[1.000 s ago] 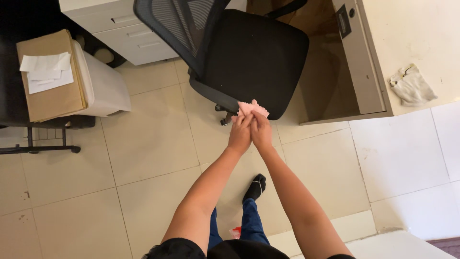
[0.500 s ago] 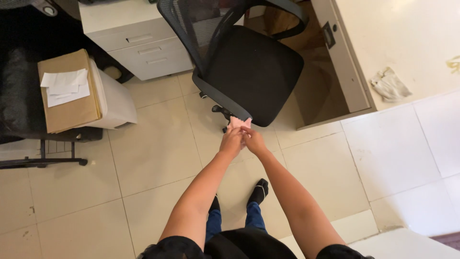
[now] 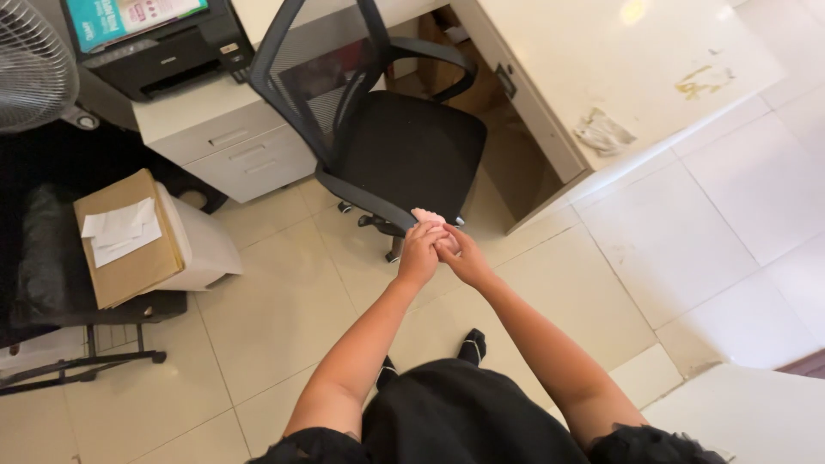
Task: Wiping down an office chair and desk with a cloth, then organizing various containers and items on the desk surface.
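At frame centre, the left hand and right hand press together, both gripping a pink cloth; just above stands a black office chair; a desk fills the upper right.

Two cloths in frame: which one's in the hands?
The pink cloth, bunched between left hand and right hand by the chair. The whitish rag lies untouched on the desk.

Both bare arms stretched forward, left hand and right hand pressed together, fingers curled closed
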